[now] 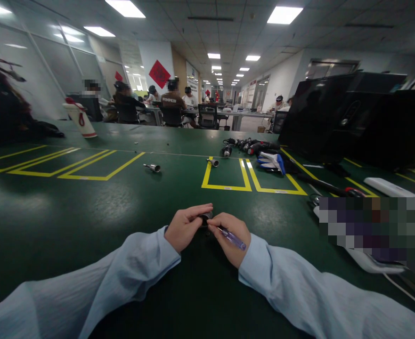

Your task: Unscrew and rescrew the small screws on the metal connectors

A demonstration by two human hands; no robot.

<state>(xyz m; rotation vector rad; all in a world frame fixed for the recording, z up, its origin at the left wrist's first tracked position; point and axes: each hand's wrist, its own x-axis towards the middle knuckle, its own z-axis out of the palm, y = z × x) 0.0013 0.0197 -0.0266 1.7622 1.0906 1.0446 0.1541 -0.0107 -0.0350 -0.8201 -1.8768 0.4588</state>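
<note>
Near the middle of the green table, my left hand (185, 228) has its fingers wrapped round a small dark metal part (206, 217), mostly hidden between the hands. My right hand (232, 238) pinches a small screwdriver with a clear purple handle (233, 238); its tip end points at the metal part and is hidden by the fingers. Farther off, one silver metal socket piece (153, 167) lies to the left. Another silver piece (213, 162) lies at the left edge of a yellow taped box.
Gloves (271, 161) lie beside dark cabled tools (248, 147) at back right. Yellow tape outlines (226, 188) mark the table. A paper cup (80, 119) stands back left, black monitors (345, 115) stand right, and a white tray (373, 266) sits near right. Several people sit beyond.
</note>
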